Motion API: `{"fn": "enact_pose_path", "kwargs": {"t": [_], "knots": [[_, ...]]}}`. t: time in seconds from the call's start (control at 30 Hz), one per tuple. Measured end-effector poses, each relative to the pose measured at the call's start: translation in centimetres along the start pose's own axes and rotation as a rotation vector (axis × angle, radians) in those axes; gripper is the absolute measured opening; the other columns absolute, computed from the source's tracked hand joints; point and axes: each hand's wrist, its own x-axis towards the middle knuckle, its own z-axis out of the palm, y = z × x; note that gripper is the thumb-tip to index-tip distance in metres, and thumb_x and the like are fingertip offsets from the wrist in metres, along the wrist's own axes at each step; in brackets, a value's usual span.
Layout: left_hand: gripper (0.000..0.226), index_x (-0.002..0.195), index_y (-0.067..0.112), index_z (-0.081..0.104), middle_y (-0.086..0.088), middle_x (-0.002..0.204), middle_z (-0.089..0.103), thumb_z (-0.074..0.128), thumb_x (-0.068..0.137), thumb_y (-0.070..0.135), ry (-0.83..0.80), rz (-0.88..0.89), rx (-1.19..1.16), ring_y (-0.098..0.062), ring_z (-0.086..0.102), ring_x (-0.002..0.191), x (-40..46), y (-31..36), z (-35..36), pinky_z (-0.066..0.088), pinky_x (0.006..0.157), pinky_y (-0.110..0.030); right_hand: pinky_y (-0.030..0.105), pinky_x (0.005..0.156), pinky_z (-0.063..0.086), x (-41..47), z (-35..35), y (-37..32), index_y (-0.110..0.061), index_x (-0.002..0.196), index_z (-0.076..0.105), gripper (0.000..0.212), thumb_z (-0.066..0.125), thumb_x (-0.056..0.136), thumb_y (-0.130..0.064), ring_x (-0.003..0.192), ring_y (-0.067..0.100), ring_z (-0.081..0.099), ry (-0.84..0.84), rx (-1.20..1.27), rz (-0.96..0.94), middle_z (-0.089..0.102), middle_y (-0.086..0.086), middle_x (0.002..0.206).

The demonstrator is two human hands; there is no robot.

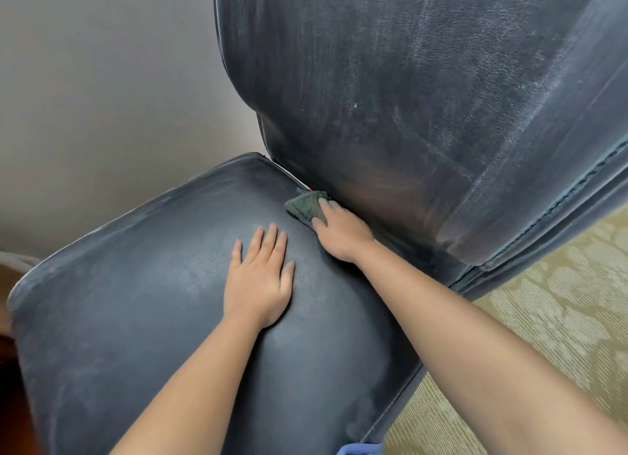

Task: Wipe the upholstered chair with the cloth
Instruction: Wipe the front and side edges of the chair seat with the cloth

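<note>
The upholstered chair is dark blue-grey leather; its seat (142,305) fills the lower left and its backrest (407,91) rises at the upper right, both streaked with pale dust. A small dark green cloth (303,206) lies bunched on the seat, right at the crease where seat meets backrest. My right hand (339,232) presses on the cloth with fingers extended, covering its near half. My left hand (260,278) rests flat on the middle of the seat, fingers straight and slightly spread, holding nothing.
A plain grey wall (112,91) stands behind the chair on the left. Patterned beige carpet (560,312) shows at the right beyond the chair's edge. Something blue (356,449) peeks in at the bottom edge. Dark wood (10,386) is visible at the far left.
</note>
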Motion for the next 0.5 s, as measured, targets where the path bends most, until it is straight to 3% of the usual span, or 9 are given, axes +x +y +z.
{"fn": "enact_pose_path", "kwargs": {"t": [0.23, 0.33, 0.5], "knots": [[0.071, 0.153, 0.023, 0.010, 0.006, 0.160, 0.004, -0.005, 0.088, 0.050, -0.025, 0.002, -0.004, -0.014, -0.002, 0.148, -0.1, 0.0, -0.2, -0.001, 0.119, -0.042, 0.032, 0.116, 0.010, -4.7, 0.9, 1.6, -0.019, 0.151, 0.015, 0.054, 0.028, 0.102, -0.036, 0.145, 0.019, 0.011, 0.065, -0.105, -0.086, 0.011, 0.001, 0.159], [0.056, 0.153, 0.022, 0.005, 0.006, 0.161, -0.002, 0.010, 0.101, 0.043, -0.085, -0.036, -0.002, -0.014, -0.006, 0.147, -0.4, 0.3, -0.7, -0.004, 0.119, -0.043, 0.036, 0.116, 0.017, -6.3, 0.8, 2.4, -0.019, 0.151, 0.016, 0.053, 0.027, 0.102, -0.036, 0.143, 0.021, 0.015, 0.057, -0.132, -0.044, 0.012, 0.002, 0.158], [0.055, 0.153, 0.021, 0.001, 0.004, 0.160, -0.008, 0.013, 0.102, 0.039, -0.219, -0.086, -0.043, -0.016, -0.011, 0.147, -3.4, 2.4, -1.7, -0.006, 0.117, -0.047, 0.037, 0.113, 0.024, -9.7, 0.7, 3.9, -0.018, 0.151, 0.013, 0.054, 0.025, 0.102, -0.037, 0.141, 0.025, 0.021, 0.031, -0.178, 0.039, 0.014, 0.006, 0.157]]}}
